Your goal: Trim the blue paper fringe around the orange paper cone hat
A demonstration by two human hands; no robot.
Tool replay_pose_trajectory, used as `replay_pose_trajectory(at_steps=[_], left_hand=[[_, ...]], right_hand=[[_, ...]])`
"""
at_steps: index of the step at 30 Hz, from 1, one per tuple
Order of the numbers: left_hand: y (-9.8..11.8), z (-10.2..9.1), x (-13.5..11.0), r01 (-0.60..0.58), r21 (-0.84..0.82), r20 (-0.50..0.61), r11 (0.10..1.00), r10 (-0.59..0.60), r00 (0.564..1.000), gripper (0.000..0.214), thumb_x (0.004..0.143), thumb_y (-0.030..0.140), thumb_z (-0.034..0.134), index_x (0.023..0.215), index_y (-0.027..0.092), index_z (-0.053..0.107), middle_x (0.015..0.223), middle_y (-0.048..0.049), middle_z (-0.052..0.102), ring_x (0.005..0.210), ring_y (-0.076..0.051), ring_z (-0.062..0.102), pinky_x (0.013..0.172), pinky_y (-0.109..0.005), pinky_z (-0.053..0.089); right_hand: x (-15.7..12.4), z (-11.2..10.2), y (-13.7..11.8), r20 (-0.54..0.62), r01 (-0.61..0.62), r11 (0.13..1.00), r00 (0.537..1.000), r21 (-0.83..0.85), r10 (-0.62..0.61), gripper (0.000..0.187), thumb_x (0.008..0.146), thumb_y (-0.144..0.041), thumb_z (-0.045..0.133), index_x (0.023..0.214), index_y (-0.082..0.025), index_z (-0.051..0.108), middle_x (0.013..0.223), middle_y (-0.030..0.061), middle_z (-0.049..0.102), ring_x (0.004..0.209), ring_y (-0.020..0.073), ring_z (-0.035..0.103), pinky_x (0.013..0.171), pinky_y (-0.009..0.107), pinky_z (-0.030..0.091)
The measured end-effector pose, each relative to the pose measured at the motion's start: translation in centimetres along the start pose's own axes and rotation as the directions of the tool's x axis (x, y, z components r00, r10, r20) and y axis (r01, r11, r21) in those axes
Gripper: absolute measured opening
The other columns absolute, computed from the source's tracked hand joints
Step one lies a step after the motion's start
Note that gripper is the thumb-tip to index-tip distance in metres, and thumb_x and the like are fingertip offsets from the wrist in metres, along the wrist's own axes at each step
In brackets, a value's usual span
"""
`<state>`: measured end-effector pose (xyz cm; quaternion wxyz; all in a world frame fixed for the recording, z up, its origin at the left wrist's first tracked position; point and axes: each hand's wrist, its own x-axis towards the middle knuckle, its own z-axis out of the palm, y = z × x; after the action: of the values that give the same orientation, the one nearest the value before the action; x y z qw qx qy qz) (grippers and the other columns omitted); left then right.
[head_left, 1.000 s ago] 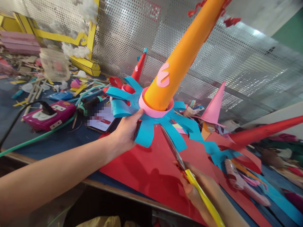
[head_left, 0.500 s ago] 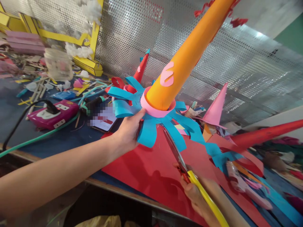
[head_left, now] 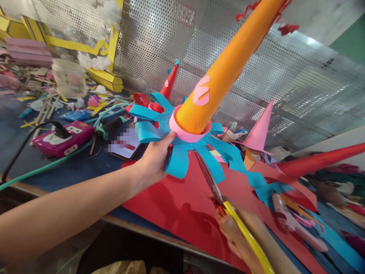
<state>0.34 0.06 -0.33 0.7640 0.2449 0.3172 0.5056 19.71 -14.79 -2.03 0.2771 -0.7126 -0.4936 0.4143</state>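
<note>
My left hand (head_left: 155, 158) grips the underside of a tall orange paper cone (head_left: 225, 72), tilted up to the right, at its pink collar (head_left: 186, 133). Curled blue paper strips (head_left: 178, 160) fan out round that collar. A pink cut-out shape (head_left: 201, 90) is stuck on the cone. My right hand (head_left: 238, 234) is closed on yellow-handled scissors (head_left: 228, 209). Their blades (head_left: 207, 175) point up into the blue strips just below the collar.
A red paper sheet (head_left: 182, 205) lies under my hands at the table's front edge. A magenta power strip (head_left: 62, 139) with a black plug and a green cable sits left. A pink cone (head_left: 259, 127), red cones (head_left: 316, 161), a glue gun (head_left: 288, 219) and paper scraps crowd the right and back.
The cone and my left hand have lifted slightly and shifted right. The scissors have edged a little up toward the blue strips.
</note>
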Motion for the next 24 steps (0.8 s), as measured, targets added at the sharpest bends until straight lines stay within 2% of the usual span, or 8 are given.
replay_pose_trajectory(at_steps=[5,11,14,18,21,24], left_hand=[[-0.04,0.02,0.10,0.009,-0.001,0.002,1.000,-0.009,1.000,0.030,0.094,0.026,0.059,0.121,0.014,0.064,0.109,-0.0127,0.071,0.084,-0.025,0.070,0.074,-0.037,0.060],[-0.10,0.21,0.04,-0.004,-0.010,-0.014,1.000,0.004,1.000,0.029,0.095,0.025,0.057,0.120,0.014,0.064,0.102,-0.0119,0.073,0.082,-0.024,0.071,0.072,-0.035,0.060],[-0.13,0.22,0.09,-0.009,-0.012,-0.023,1.000,0.009,1.000,0.029,0.094,0.024,0.058,0.120,0.014,0.064,0.102,-0.0122,0.073,0.080,-0.024,0.072,0.071,-0.034,0.060],[-0.05,0.28,0.08,-0.009,-0.013,-0.016,1.000,0.009,1.000,0.031,0.093,0.024,0.060,0.122,0.015,0.063,0.104,-0.0119,0.074,0.082,-0.025,0.072,0.073,-0.036,0.060],[0.01,0.36,-0.01,-0.004,-0.010,-0.020,1.000,0.003,1.000,0.031,0.094,0.025,0.058,0.122,0.014,0.064,0.104,-0.0126,0.074,0.083,-0.026,0.072,0.072,-0.036,0.061],[-0.02,0.40,-0.09,-0.008,-0.007,-0.016,1.000,0.008,1.000,0.031,0.094,0.025,0.058,0.123,0.014,0.064,0.104,-0.0123,0.074,0.084,-0.026,0.072,0.072,-0.037,0.061]], right_hand=[[0.01,0.11,-0.38,-0.020,-0.008,1.000,1.000,0.002,0.008,0.096,0.073,-0.094,0.054,0.126,-0.014,0.047,0.066,-0.0051,0.019,0.057,0.0102,0.013,0.047,0.020,0.011],[-0.04,0.05,-0.70,0.023,-0.024,1.000,0.999,0.018,0.024,0.101,0.071,-0.095,0.054,0.128,-0.012,0.046,0.065,-0.0060,0.017,0.057,0.0104,0.012,0.047,0.020,0.009],[0.06,0.15,-0.56,0.011,-0.012,1.000,1.000,0.019,0.012,0.101,0.070,-0.095,0.055,0.128,-0.012,0.047,0.064,-0.0068,0.016,0.054,0.0098,0.012,0.045,0.019,0.011],[0.12,0.30,-0.31,-0.020,-0.055,0.998,0.998,0.014,0.056,0.106,0.065,-0.098,0.055,0.129,-0.013,0.046,0.063,-0.0074,0.017,0.052,0.0087,0.011,0.043,0.018,0.014],[0.10,0.13,-0.26,-0.034,-0.060,0.998,0.998,-0.016,0.059,0.110,0.065,-0.099,0.054,0.131,-0.011,0.044,0.064,-0.0071,0.017,0.053,0.0086,0.010,0.044,0.020,0.010],[0.12,-0.23,-0.44,-0.050,0.004,0.991,0.999,-0.134,-0.011,0.104,0.072,-0.096,0.049,0.129,-0.009,0.049,0.064,-0.0064,0.015,0.053,0.0101,0.012,0.047,0.023,0.009]])
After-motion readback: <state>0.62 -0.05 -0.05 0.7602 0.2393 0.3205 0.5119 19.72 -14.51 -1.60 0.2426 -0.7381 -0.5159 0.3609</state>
